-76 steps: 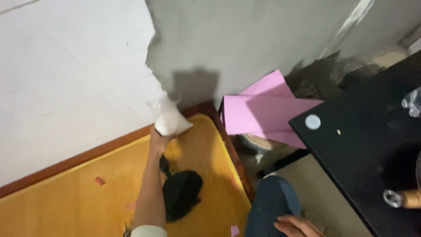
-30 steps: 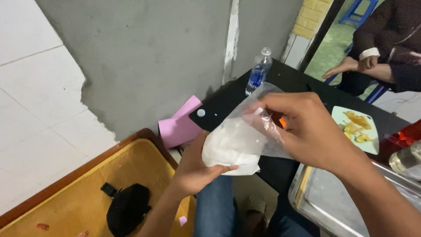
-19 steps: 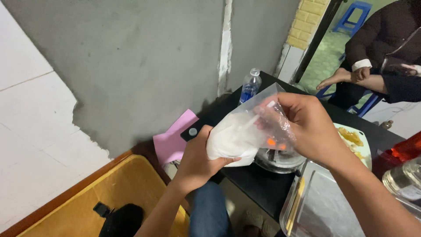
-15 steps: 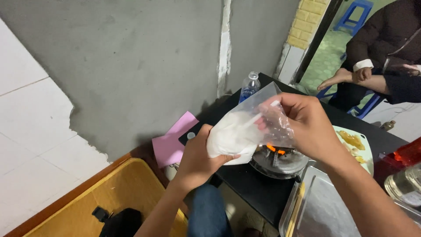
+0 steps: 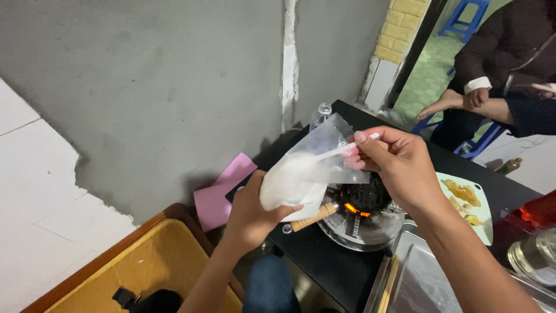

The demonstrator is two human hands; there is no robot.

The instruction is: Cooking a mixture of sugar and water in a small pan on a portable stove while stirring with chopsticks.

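Holding a clear plastic bag of white powder (image 5: 292, 177) from below, the left hand (image 5: 252, 211) grips its full bottom. The right hand (image 5: 399, 165) pinches the bag's open top, above the lit gas stove (image 5: 359, 223) on the black counter (image 5: 324, 264).

bottle (image 5: 320, 115): body hidden behind bag (image 5: 301, 174) | seated person (image 5: 504, 64): cut off by frame edge

Two hands and a bag above a lit stove

The left hand (image 5: 253, 211) cups the clear plastic bag of white powder (image 5: 301, 172) from below; the right hand (image 5: 402, 169) grips its top, above the round metal gas burner (image 5: 362, 217) on the black table (image 5: 324, 264).
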